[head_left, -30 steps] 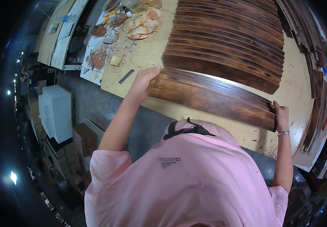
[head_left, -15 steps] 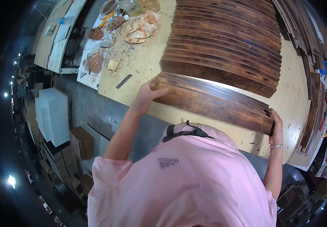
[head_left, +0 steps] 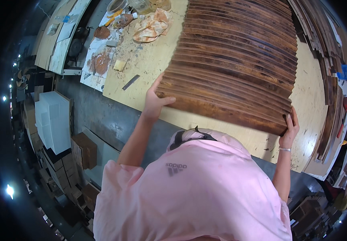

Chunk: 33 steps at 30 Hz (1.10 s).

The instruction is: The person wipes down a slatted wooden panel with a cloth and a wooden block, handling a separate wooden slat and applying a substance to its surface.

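Note:
A near group of dark brown stained wooden boards [head_left: 221,113] spans the space between my two hands, its boards packed side by side. My left hand [head_left: 155,102] is closed around the group's left end, thumb over the front face. At the right end my right hand [head_left: 290,127] grips it, fingers on the end and a bracelet at the wrist. The group lies against a long row of similar boards [head_left: 241,44] behind it, with no visible gap. The hidden undersides do not show how many boards I hold.
The pale worktable [head_left: 161,52] carries a stained cloth [head_left: 153,26], a yellow sponge [head_left: 119,65], a dark metal strip [head_left: 131,82] and a bottle [head_left: 126,19] at the left. More long boards [head_left: 320,44] lie at the right, near a red-handled tool [head_left: 346,105].
Both hands have pushed the near group of boards away from me. The gap between it and the row behind has closed.

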Each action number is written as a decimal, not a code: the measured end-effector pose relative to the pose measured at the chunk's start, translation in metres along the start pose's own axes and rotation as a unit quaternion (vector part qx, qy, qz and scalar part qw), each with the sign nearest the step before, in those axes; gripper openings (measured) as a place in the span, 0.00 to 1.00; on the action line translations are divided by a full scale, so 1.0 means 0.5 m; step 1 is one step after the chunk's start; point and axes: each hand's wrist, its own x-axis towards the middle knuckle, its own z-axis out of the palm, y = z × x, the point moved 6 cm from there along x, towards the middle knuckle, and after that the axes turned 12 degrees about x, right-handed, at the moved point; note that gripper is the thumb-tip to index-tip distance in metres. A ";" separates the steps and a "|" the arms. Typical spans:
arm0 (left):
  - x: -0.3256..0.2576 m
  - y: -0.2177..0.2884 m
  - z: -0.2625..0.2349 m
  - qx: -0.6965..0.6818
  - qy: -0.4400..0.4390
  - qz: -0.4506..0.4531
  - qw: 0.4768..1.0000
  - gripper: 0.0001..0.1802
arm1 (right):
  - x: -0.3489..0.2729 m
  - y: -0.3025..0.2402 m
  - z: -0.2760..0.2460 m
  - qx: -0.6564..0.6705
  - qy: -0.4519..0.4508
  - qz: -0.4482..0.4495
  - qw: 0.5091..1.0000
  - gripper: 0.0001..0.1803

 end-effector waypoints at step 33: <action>0.177 0.037 -0.427 0.675 0.358 0.076 0.640 0.26 | -0.049 0.032 0.437 -0.606 -0.181 -0.272 0.726 0.47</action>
